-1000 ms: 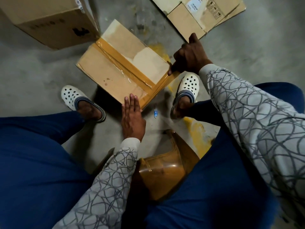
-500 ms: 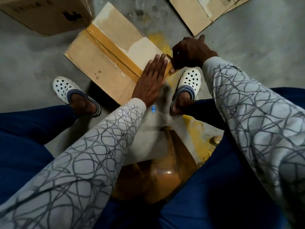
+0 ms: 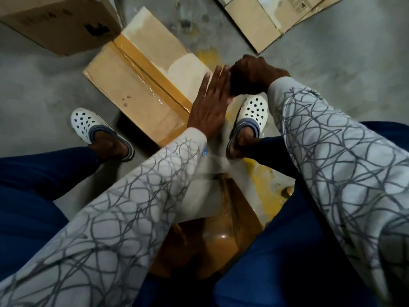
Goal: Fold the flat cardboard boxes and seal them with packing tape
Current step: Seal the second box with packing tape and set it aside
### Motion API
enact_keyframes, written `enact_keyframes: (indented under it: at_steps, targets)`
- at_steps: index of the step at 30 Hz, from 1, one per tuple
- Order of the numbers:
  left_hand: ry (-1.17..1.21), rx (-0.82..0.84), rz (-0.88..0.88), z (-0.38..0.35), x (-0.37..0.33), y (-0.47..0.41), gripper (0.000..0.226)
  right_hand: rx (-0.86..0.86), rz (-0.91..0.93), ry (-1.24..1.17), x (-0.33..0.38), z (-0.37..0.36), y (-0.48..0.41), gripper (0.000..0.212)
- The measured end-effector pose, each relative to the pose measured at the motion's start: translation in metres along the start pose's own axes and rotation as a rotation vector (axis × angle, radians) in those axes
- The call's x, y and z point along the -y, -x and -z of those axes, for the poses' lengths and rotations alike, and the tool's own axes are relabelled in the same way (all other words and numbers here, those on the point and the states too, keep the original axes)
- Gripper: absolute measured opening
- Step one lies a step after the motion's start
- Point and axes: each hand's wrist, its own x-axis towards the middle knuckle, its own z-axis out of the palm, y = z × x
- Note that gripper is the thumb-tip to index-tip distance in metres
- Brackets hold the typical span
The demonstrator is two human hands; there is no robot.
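A folded cardboard box (image 3: 132, 94) stands on the concrete floor between my feet. A brown strip of packing tape (image 3: 141, 63) runs along its top seam. My left hand (image 3: 210, 107) lies flat with straight fingers on the near right end of the box, pressing on the tape there. My right hand (image 3: 254, 74) is curled at the box's right corner, just beyond the left fingertips, gripping the tape end. What it holds is mostly hidden under the fingers.
A bigger closed box (image 3: 62, 21) stands at the top left, almost touching the taped box. Flat cardboard sheets (image 3: 276, 16) lie at the top right. My white clogs (image 3: 88, 122) (image 3: 252, 114) flank the box. An orange stool (image 3: 221, 240) is beneath me.
My left hand moved from the box's near edge up onto the tape at its right end and slid a little further. My right hand curled down over the corner.
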Motion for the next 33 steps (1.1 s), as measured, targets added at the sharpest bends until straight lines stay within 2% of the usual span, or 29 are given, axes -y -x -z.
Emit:
enact_keyframes:
  at_steps: [2,5,9,13,15,18,20,22,24,25,26,27,28,29,30,33]
  targets:
    - [-0.061,-0.008,-0.006,-0.003,0.002,-0.010,0.067,0.025,-0.005,0.054,0.006,0.006,0.008,0.047]
    - [-0.141,0.013,-0.124,-0.005,0.014,-0.011,0.067,-0.063,0.016,0.201,0.011,0.010,0.018,0.035]
    - [-0.135,0.004,-0.221,0.009,0.046,-0.009,0.056,-0.145,0.067,0.185,0.026,0.013,0.031,0.027]
    - [-0.287,0.033,-0.466,0.021,0.112,0.036,0.050,-0.184,0.206,0.162,0.065,-0.004,0.042,0.031]
    - [-0.303,0.075,-0.451,0.032,0.131,0.066,0.051,-0.168,0.273,0.208,0.095,-0.019,0.047,0.029]
    - [-0.194,0.148,-0.186,0.042,0.122,0.107,0.057,-0.210,0.396,0.303,0.136,-0.039,0.055,0.040]
    - [0.003,0.084,0.102,0.047,0.093,0.134,0.058,-0.218,0.443,0.323,0.153,-0.048,0.063,0.053]
    - [0.234,-0.044,0.460,0.055,0.050,0.149,0.063,-0.209,0.420,0.334,0.162,-0.052,0.071,0.059]
    - [0.580,-0.127,0.953,0.065,0.013,0.149,0.049,-0.225,0.376,0.283,0.165,-0.056,0.076,0.053]
    - [0.870,-0.140,1.209,0.070,0.002,0.145,0.039,-0.221,0.344,0.235,0.164,-0.058,0.076,0.045]
    - [1.218,-0.134,1.391,0.075,-0.007,0.138,0.034,-0.213,0.306,0.176,0.160,-0.061,0.077,0.036]
    - [1.558,-0.126,1.478,0.077,-0.012,0.134,0.034,-0.199,0.272,0.115,0.156,-0.065,0.077,0.030]
    - [1.801,-0.115,1.501,0.076,-0.015,0.131,0.034,-0.165,0.241,0.056,0.151,-0.068,0.077,0.027]
    - [1.929,-0.123,1.513,0.072,-0.015,0.127,0.034,-0.130,0.214,-0.017,0.146,-0.071,0.078,0.028]
    - [1.976,-0.152,1.535,0.065,-0.014,0.126,0.033,-0.126,0.199,-0.103,0.142,-0.073,0.079,0.032]
    - [1.989,-0.214,1.591,0.042,-0.006,0.125,0.019,-0.278,0.104,-0.279,0.128,-0.090,0.076,0.046]
